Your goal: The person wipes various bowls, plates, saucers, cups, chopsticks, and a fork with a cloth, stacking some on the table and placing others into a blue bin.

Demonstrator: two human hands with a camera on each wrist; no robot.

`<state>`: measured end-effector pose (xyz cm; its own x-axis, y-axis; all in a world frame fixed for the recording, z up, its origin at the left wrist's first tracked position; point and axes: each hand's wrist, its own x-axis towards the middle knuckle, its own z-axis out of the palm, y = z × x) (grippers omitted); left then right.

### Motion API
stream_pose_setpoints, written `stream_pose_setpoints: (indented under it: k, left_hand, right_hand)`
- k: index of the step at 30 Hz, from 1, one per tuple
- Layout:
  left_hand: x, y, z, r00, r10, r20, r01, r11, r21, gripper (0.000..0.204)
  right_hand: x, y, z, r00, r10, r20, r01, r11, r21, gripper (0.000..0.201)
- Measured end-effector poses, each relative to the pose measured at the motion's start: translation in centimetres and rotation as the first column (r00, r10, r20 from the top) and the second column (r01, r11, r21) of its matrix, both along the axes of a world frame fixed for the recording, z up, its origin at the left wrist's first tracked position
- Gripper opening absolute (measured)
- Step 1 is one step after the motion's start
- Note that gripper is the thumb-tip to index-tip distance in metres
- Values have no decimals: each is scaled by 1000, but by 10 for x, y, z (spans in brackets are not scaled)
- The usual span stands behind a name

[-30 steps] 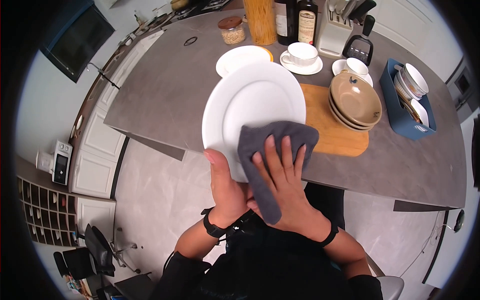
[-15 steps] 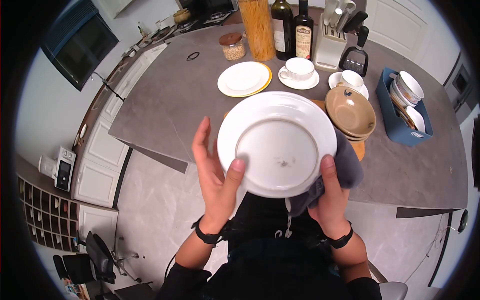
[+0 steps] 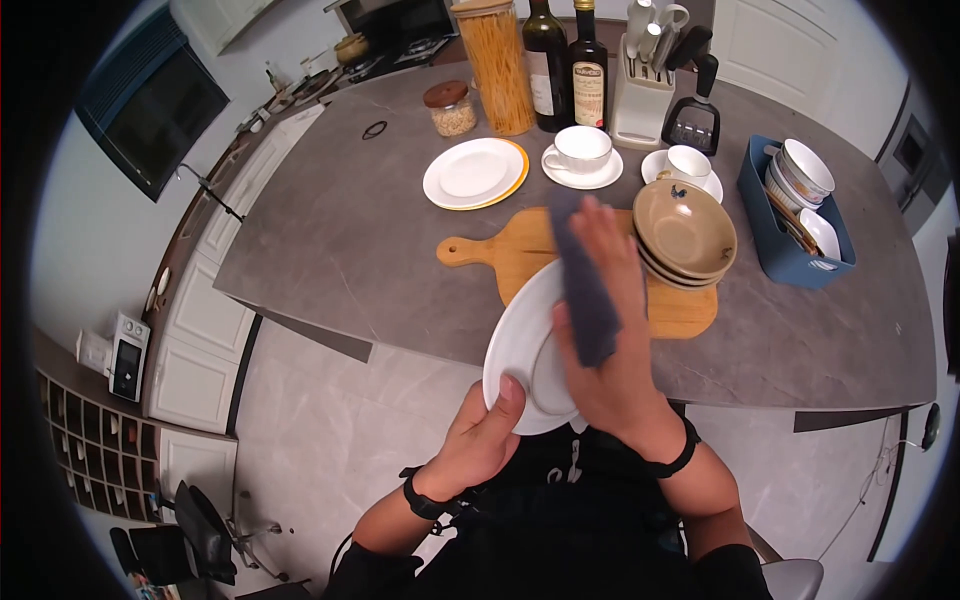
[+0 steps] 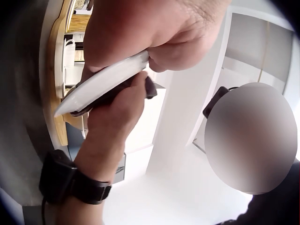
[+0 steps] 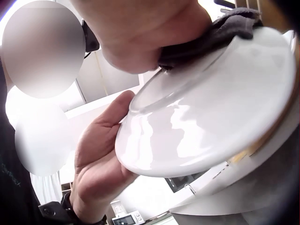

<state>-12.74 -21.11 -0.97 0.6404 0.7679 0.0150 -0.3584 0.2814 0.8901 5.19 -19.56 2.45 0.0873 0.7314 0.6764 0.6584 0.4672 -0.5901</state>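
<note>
A white plate [image 3: 512, 345] is tilted above the counter's front edge. My left hand [image 3: 475, 440] grips its lower left rim, the thumb on the near face. My right hand [image 3: 620, 350], blurred at its straight fingertips, presses a dark grey cloth [image 3: 590, 290] to the same face, beside the ring. In the left wrist view the cloth [image 4: 150, 88] shows between the plate [image 4: 110, 80] and the right hand [image 4: 115, 115]. From the right wrist, the plate's [image 5: 201, 117] shiny rim shows, with the left hand [image 5: 101, 159] holding its edge.
A wooden board [image 3: 520, 250] bears stacked brown bowls [image 3: 685, 230]. Behind stand plates [image 3: 470, 172], cups on saucers [image 3: 582, 150], a lidded jar [image 3: 450, 108], a pasta container [image 3: 495, 70], two bottles [image 3: 588, 85] and a knife block [image 3: 642, 95]. A blue basket [image 3: 800, 262] holds dishes at the right.
The plate has gone from facing me between both hands to a steeper tilt at the left hand. My right hand has left its right rim and brought the cloth over the near face.
</note>
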Motion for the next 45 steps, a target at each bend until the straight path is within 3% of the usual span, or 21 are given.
stream_pose_setpoints:
  k: [2,3,6,9,14,17,18,20,22,23,24,25,26,27,28,29,30,31,32,40,45]
  left_hand:
    - [7,0,6,997,4,71,-3,1000,-9,78]
    - [6,-3,1,996,89,13,-88,993,-80,81]
    - [10,-12,8,922,365,126,-322,907,-270,89]
    - [-6,-7,20,847,463,261,-329,843,-425,84]
    - [-17,8,25,842,380,384,-220,890,-400,85]
    - [-14,16,27,861,388,330,-271,897,-348,59]
    - [-10,19,29,862,384,330,-268,899,-346,59]
    - [2,26,33,782,592,196,-536,799,-273,53]
    - [6,32,41,778,587,225,-568,810,-147,51]
    - [1,37,41,813,562,151,-578,812,89,49]
    - [-6,42,42,833,549,68,-539,779,320,48]
    - [-14,46,44,761,620,-192,-422,697,580,33]
    - [-7,41,77,461,583,-669,-157,795,585,32]
    - [1,56,73,526,693,-493,37,560,827,40]
    - [11,67,66,625,721,-301,197,228,954,51]
    - [19,68,66,562,752,-346,325,184,928,60]
    - [27,69,65,495,781,-380,449,144,882,71]
    - [33,73,57,477,789,-388,497,122,859,77]
    - [37,77,52,483,784,-390,501,118,857,77]
    - [56,94,29,419,796,-436,643,78,762,75]
    - [61,100,19,421,786,-452,677,59,733,70]
  right_hand:
    - [-12,-3,7,983,173,58,-171,985,-26,76]
    - [-19,-6,11,959,242,151,-228,968,-106,76]
    - [-32,-12,10,870,424,253,-402,906,-136,73]
    - [-40,-27,2,815,459,353,-443,887,-130,69]
    - [-33,-40,-26,794,391,466,-407,911,-70,55]
    - [-18,-45,-43,766,316,561,-360,932,-33,52]
    - [-12,-48,-44,767,312,560,-357,934,-31,52]
    - [1,-56,-42,751,360,553,-313,932,-182,52]
    - [21,-61,-42,809,370,457,-320,929,-184,54]
    - [32,-67,-51,912,394,112,-356,898,-261,49]
    - [42,-73,-59,904,349,-246,-415,854,-314,45]
    - [50,-82,-63,839,217,-498,-420,841,-342,39]
    - [57,-91,-65,707,59,-705,-434,823,-367,34]
    - [64,-96,-62,667,-1,-745,-360,875,-323,34]
    - [70,-100,-61,618,-55,-784,-276,919,-283,36]
    - [78,-101,-65,615,-57,-787,-273,920,-280,36]
    - [86,-102,-71,532,-58,-845,-271,934,-235,37]
    - [92,-104,-74,444,-57,-894,-262,946,-190,39]
    - [95,-106,-75,440,-61,-896,-255,948,-190,39]
    - [102,-118,-75,607,-34,-794,-306,912,-273,34]
    - [102,-112,-73,576,-55,-816,-305,912,-276,33]
